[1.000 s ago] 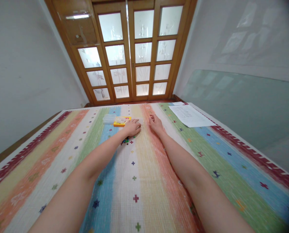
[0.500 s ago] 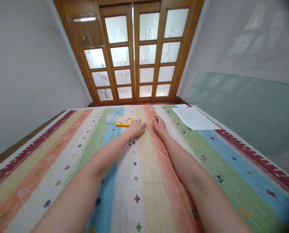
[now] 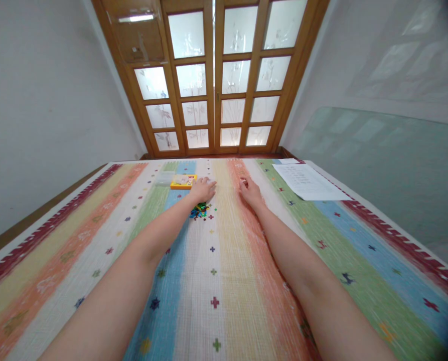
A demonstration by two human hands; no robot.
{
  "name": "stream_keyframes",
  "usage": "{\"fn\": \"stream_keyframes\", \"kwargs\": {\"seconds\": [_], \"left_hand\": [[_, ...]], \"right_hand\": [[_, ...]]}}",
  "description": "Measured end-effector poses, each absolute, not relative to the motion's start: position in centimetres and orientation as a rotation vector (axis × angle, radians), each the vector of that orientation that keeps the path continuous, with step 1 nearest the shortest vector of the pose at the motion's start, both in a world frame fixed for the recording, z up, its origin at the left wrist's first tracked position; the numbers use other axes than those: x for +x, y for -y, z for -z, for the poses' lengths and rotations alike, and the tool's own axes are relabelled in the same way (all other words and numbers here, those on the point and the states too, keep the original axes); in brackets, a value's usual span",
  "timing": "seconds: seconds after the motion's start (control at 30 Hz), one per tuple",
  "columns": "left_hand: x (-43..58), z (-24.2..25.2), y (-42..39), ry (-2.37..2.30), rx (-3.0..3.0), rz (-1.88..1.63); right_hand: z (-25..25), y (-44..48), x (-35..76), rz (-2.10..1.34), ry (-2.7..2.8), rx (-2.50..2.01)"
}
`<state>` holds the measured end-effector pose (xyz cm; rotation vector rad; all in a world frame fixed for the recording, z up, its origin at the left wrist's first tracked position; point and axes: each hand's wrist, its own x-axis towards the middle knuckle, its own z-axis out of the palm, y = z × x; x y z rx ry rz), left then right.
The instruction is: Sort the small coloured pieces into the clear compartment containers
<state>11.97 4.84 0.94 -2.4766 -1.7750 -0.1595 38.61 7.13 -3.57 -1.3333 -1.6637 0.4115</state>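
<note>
My left hand (image 3: 203,189) is stretched out with its fingers apart, palm down. It lies against the right end of a flat yellow box (image 3: 182,185) with printing on top. A clear plastic case or lid (image 3: 164,178) adjoins the box on its left. Just under my left wrist is a small pile of tiny coloured pieces (image 3: 198,211), mostly green and blue. My right hand (image 3: 251,192) rests on the orange stripe, fingers curled into a pinch. Something small and pale may be at its fingertips, too small to name.
A striped cloth (image 3: 242,281) covers the table. A printed sheet of paper (image 3: 308,183) lies at the far right, with another white sheet (image 3: 288,161) behind it. Beyond the table's far edge stand wooden glass-paned doors (image 3: 216,75), with walls on both sides.
My left hand and the yellow box with its clear case have shifted left, and the pile of pieces shows more. My right hand stays pinched in about the same place. The view has tilted slightly.
</note>
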Motion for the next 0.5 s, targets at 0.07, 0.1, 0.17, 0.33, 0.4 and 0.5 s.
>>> {"fn": "stream_keyframes", "kwargs": {"seconds": [0.07, 0.1, 0.17, 0.33, 0.4, 0.5], "left_hand": [[10.7, -0.8, -5.1, 1.804, -2.455, 0.162], [10.1, -0.8, -5.2, 1.811, -2.446, 0.162], [8.6, -0.6, -5.4, 1.814, -2.432, 0.158], [4.6, 0.1, -5.8, 1.893, -2.354, 0.136], [3.2, 0.3, -6.0, 1.908, -2.337, 0.147], [1.6, 0.3, -6.1, 1.938, -2.32, 0.182]], "right_hand": [[3.6, -7.1, 38.6, -0.41, 1.677, -1.328], [3.6, -7.1, 38.6, -0.406, 1.683, -1.326], [3.7, -7.2, 38.6, -0.4, 1.695, -1.322], [3.7, -7.2, 38.5, -0.403, 1.737, -1.335], [3.6, -7.1, 38.5, -0.394, 1.766, -1.335], [3.6, -7.0, 38.4, -0.368, 1.818, -1.336]]}}
